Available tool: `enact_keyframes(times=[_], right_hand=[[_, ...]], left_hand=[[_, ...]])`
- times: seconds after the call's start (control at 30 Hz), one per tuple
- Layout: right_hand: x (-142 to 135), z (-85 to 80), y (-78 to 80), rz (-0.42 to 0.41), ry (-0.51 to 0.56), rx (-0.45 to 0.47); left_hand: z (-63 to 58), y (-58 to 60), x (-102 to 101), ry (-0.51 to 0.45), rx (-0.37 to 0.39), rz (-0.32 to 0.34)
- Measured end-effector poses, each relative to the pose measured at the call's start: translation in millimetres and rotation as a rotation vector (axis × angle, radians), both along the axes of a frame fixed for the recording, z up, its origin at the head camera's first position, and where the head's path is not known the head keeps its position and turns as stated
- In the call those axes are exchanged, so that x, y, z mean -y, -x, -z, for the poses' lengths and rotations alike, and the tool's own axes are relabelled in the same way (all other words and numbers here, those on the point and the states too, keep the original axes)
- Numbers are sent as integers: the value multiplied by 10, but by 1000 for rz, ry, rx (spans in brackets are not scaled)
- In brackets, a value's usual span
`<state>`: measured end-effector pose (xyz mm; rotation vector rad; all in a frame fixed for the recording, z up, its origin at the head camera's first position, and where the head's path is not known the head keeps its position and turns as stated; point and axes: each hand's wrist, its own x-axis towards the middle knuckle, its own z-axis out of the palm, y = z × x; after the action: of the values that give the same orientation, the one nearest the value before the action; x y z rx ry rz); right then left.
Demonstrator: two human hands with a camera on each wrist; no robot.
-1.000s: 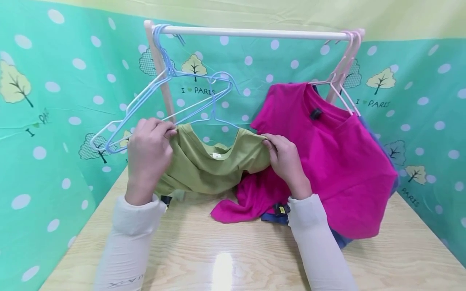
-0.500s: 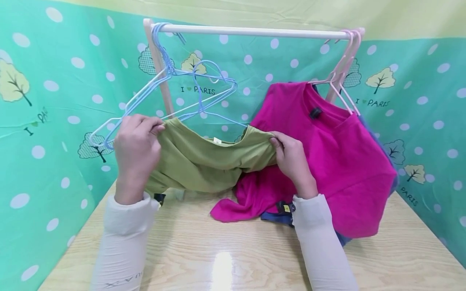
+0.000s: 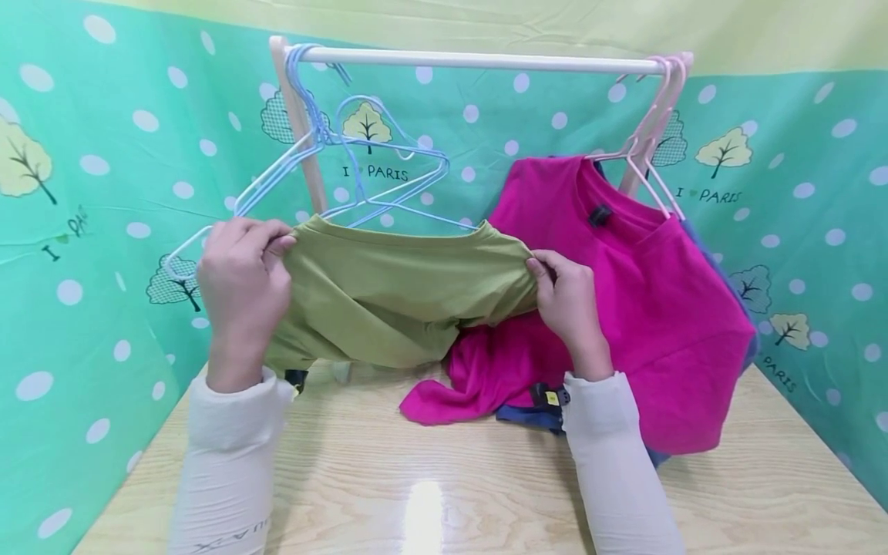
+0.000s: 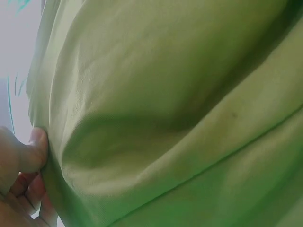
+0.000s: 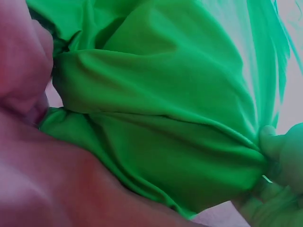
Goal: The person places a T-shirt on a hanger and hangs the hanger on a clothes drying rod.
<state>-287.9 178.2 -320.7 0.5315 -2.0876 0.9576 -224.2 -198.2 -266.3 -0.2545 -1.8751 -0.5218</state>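
An olive-green T-shirt (image 3: 409, 285) is stretched between both hands in the head view, above the table. My left hand (image 3: 244, 289) pinches its left shoulder edge; in the left wrist view the thumb (image 4: 40, 144) presses against the cloth. At the opposite shoulder, my right hand (image 3: 570, 304) pinches the fabric between thumb and fingers, seen also in the right wrist view beside the shirt (image 5: 161, 104). A blue wire hanger (image 3: 433, 215) rises from the neckline, its hook pointing up and free of the rail. The hanger's lower part is hidden by the shirt.
A rack with a white rail (image 3: 479, 59) stands behind. Several blue and white hangers (image 3: 284, 166) hang at its left end. On pink hangers (image 3: 648, 142) at the right hang a magenta T-shirt (image 3: 645, 331) and something blue behind it. Below is a wooden table (image 3: 388, 478).
Both hands have spread apart, the left one further left, pulling the green shirt's neckline taut. Its collar label has gone out of sight. The blue hanger's hook has shifted left and up.
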Motion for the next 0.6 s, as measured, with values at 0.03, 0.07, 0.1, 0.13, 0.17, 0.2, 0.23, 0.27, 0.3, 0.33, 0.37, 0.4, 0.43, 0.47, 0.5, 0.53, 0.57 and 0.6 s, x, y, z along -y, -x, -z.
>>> enact_keyframes(times=[0.03,0.07,0.1,0.13,0.17,0.2,0.23,0.27,0.3,0.33,0.37,0.4,0.43,0.47,0.5,0.53,0.57,0.6], right_hand=[[-2,-1,-2,3,-2,10],[-4,-2,-2,4,-1,18],[-4,-5,-5,3,2,23],[-1,-10,-10,-1,9,22],[3,-17,-13,-3,17,16],[8,-26,-19,-7,28,5],[15,-33,-23,-10,38,-11],[23,-41,-28,-14,51,-29],[35,-50,-34,-16,60,-50],[47,-58,-39,-17,66,-73],[59,-63,-44,-15,66,-95],[75,-70,-50,-15,62,-116],[91,-75,-54,-14,61,-136],[109,-80,-60,-13,51,-153],[127,-83,-66,-14,43,-170],[145,-86,-73,-14,30,-185],[165,-88,-80,-15,17,-201],[186,-90,-88,-18,10,-213]], left_hand=[[1,-1,0,8,0,-1],[3,0,-3,14,1,-2],[7,-1,-10,22,3,-2],[10,1,-23,17,4,2],[12,1,-35,22,5,4],[14,0,-48,24,8,7],[16,2,-66,17,9,14],[18,1,-83,16,9,18],[19,1,-104,12,9,26],[21,2,-122,15,9,29],[24,2,-138,23,11,32],[28,4,-157,22,11,38],[32,7,-177,22,10,45],[34,6,-192,39,9,45],[40,9,-211,42,9,51],[47,12,-227,59,10,51],[54,15,-247,69,10,54],[62,19,-268,80,13,55]])
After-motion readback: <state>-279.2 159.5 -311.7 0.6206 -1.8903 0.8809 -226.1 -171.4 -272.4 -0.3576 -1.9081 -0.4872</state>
